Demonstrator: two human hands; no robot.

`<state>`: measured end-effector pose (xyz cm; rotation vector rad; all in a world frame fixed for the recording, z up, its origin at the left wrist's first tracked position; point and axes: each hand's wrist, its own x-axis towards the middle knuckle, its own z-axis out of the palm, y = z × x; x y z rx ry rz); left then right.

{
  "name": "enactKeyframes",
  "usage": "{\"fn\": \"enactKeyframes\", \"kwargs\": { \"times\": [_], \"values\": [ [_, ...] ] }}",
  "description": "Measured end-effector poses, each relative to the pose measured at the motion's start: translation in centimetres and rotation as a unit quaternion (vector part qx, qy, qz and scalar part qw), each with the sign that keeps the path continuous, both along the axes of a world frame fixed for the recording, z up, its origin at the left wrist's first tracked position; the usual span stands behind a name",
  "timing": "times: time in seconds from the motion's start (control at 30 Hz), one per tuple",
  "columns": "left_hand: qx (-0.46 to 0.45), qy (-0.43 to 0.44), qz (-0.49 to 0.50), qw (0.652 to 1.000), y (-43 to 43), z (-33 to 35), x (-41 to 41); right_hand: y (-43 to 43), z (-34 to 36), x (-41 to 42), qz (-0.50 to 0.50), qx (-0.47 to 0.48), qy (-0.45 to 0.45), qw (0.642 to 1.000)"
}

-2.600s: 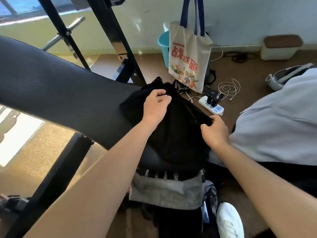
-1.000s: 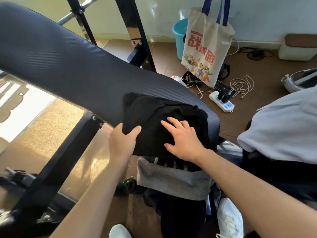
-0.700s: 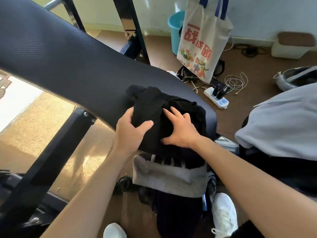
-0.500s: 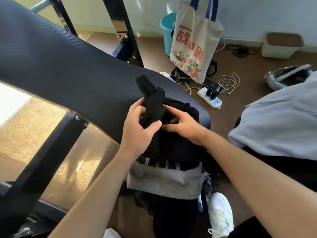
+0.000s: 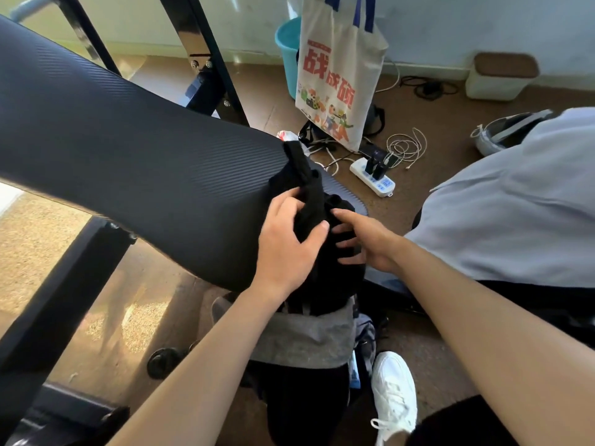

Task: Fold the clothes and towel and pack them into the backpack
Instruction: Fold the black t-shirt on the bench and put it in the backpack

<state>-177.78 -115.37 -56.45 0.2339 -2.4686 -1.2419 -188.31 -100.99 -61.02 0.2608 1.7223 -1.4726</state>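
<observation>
The padded black desk [image 5: 128,162] served as the folding surface, so the black garment [image 5: 328,284] lay bunched at its near end. A pale grey garment [image 5: 515,204] waited to the right. The left hand [image 5: 286,246] curled its fingers [image 5: 317,231] round a raised fold. The right hand [image 5: 370,243] pressed spread, nearly straight fingers [image 5: 346,215] on the cloth, apparently to steady it.

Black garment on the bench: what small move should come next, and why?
Probably fold the loose strip down flat. The left hand grips the black garment, whose strip stands up against the padded bench, while the right hand rests on it, fingers spread.
</observation>
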Motion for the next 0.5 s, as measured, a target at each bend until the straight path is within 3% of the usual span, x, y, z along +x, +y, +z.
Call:
{"fn": "enactKeyframes", "kwargs": {
  "times": [0.07,0.17,0.27,0.37,0.43,0.5],
  "values": [
    [-0.004,-0.068,-0.119,0.991,0.9,-1.1,-0.4,0.5,-1.0,-0.8,-0.034,-0.062,-0.046,0.996],
    [-0.079,-0.205,-0.253,0.942,1.6,-2.4,-0.1,1.1,-1.7,-1.5,-0.088,-0.151,-0.102,0.979],
    [-0.056,-0.107,-0.186,0.975,0.9,-2.8,0.3,1.5,-1.6,-1.7,-0.073,-0.173,-0.096,0.977],
    [-0.165,-0.02,-0.05,0.985,-0.9,-3.4,0.2,1.0,-1.0,-1.1,-0.019,-0.116,-0.029,0.993],
    [-0.177,-0.07,0.03,0.981,-1.8,-3.9,0.4,0.5,-1.1,-0.9,-0.016,-0.023,0.057,0.998],
    [-0.12,-0.137,0.051,0.982,-2.1,-4.3,0.6,0.1,-1.3,-0.7,-0.036,0.096,0.128,0.986]
  ]
}}
